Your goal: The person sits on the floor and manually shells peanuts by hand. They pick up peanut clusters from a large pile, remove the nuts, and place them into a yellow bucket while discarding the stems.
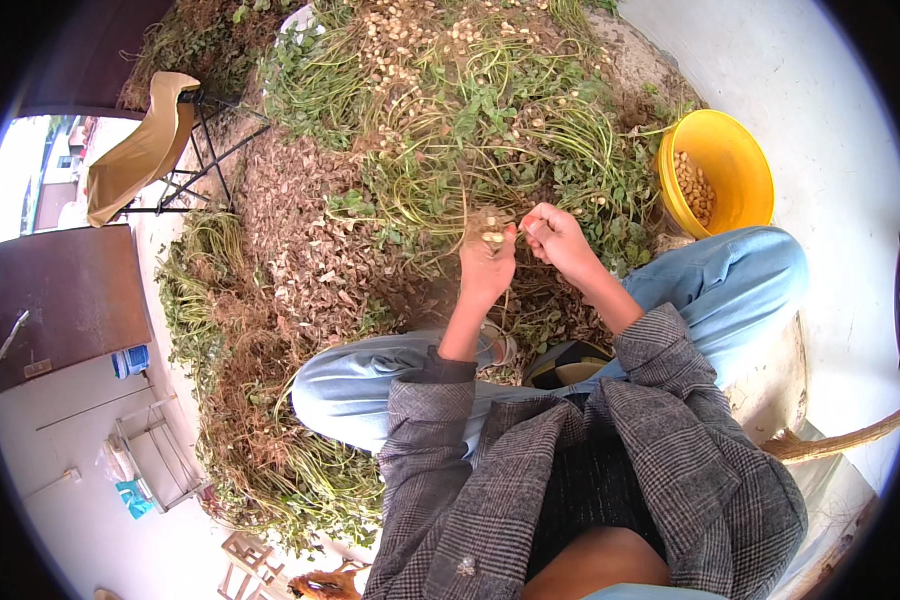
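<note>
In front of my lap, my left hand [487, 262] grips a peanut plant by its root clump [487, 221], with a few pale pods showing beside the thumb. Just to the right, my right hand [560, 236] has its thumb and fingertips pinched together on a small pale piece at the edge of the clump. Whether that piece is a pod or a bit of root is too small to tell. Beneath both hands spreads a heap of green peanut plants [487, 120], and loose pods [401, 45] lie over its far part.
A tilted yellow bucket [750, 165] holding several peanuts [694, 187] stands right of the heap, by the white wall [825, 187]. Dry leaves [307, 232] cover the floor at left. Beyond are a folding chair [142, 150], more plants [270, 465] and a wooden stool [247, 559].
</note>
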### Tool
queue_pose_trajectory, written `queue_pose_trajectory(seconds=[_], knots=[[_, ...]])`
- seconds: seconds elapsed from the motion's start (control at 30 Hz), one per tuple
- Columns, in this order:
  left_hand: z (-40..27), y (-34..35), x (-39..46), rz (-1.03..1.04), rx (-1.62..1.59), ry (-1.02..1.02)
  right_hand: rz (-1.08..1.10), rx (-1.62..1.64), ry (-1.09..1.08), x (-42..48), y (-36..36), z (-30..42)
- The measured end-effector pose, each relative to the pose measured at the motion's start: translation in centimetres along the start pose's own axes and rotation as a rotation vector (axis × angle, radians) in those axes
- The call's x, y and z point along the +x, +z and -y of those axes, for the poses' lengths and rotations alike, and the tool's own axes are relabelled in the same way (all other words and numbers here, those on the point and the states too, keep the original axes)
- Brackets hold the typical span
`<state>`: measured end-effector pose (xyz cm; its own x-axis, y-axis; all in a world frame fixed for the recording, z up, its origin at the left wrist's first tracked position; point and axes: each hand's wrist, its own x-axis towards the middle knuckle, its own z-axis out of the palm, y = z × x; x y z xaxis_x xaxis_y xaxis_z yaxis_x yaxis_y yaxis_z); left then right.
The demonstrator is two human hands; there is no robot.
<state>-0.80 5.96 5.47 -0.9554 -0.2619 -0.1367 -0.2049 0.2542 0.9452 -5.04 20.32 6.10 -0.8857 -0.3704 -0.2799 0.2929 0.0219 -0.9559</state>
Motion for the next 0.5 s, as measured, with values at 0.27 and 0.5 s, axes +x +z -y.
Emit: queue_pose_trajectory(seconds=[0.27, 0.5], knots=[[-2.3, 0.9, 0.1, 0.039, 0.247, 0.143, -0.031, 0.255, 0.07, 0.2, -0.7, -1.4], [-0.7, -2.2, -0.3, 0.061, 0.343, 0.008, -0.26, 0.482, 0.157, 2.3, -6.6, -0.8]])
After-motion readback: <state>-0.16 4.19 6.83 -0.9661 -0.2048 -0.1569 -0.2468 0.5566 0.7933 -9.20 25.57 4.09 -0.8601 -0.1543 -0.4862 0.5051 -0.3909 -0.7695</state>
